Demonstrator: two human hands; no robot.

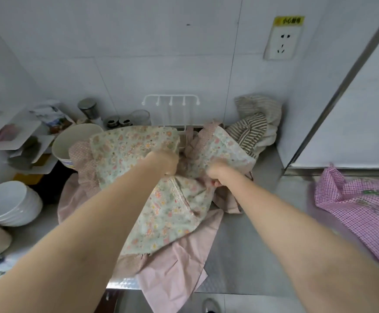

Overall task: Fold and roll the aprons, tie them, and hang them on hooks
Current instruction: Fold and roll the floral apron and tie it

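Gripping the floral apron (pixel 161 206) with both hands, left hand (pixel 164 162) and right hand (pixel 218 173) each bunched on cloth near its top, probably to spread it on the steel counter (pixel 252 245) for folding. Hook rack (pixel 171 102) waits behind; bowls (pixel 10 203) crowd the left, striped apron (pixel 252 129) and pink checked bag (pixel 360 213) the right.

I see bare bench (pixel 252 251) right of the floral apron (pixel 161 213), open for a hand. Stacked bowls (pixel 10 204) and a tub (pixel 75 141) crowd the left; a striped cloth heap (pixel 252 127) and pink bag (pixel 360 213) block the right.
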